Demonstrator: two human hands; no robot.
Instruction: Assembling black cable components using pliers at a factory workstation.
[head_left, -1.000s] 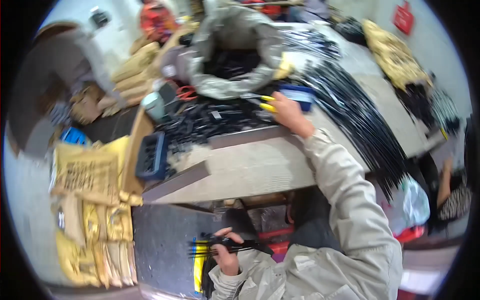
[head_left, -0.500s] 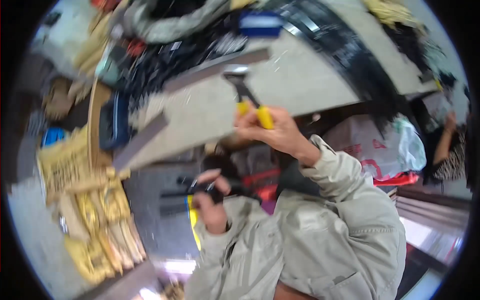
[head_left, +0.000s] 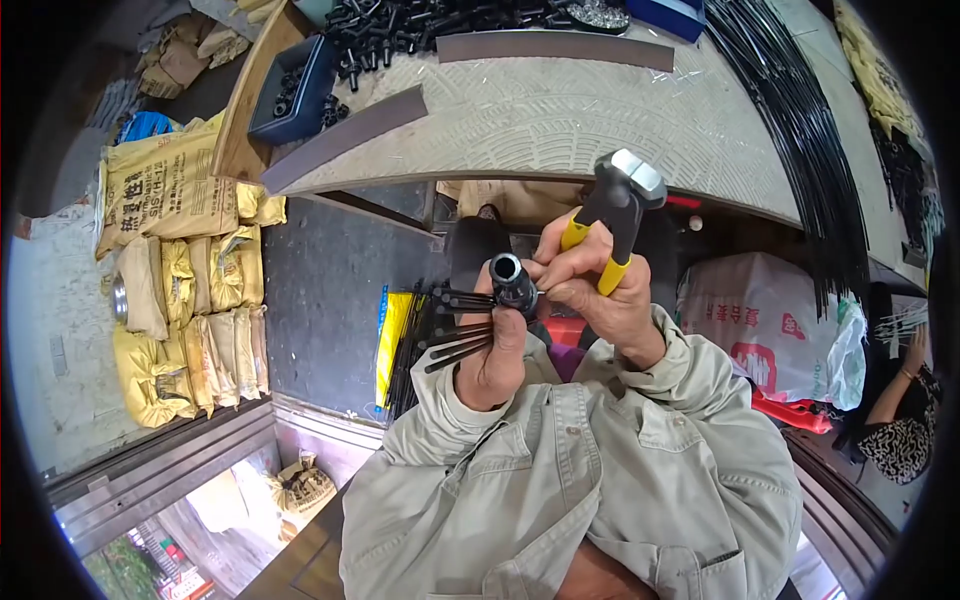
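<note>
Now back from the workbench, the right hand grips yellow-handled pincers; the left hand clasps a black hub with rods.

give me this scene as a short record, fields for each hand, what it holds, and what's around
left hand: grips a small black tube-shaped part with thin black rods sticking out to the left
right hand: holds yellow-handled pincers, steel head up, fingers also touching the black part
hands: close together, in front of the chest
workbench: pale top above the hands, loose black parts at its far edge
long black rods: bundle across the bench's right side
yellow sacks: stacked on the floor at left
other person: at right edge
</note>
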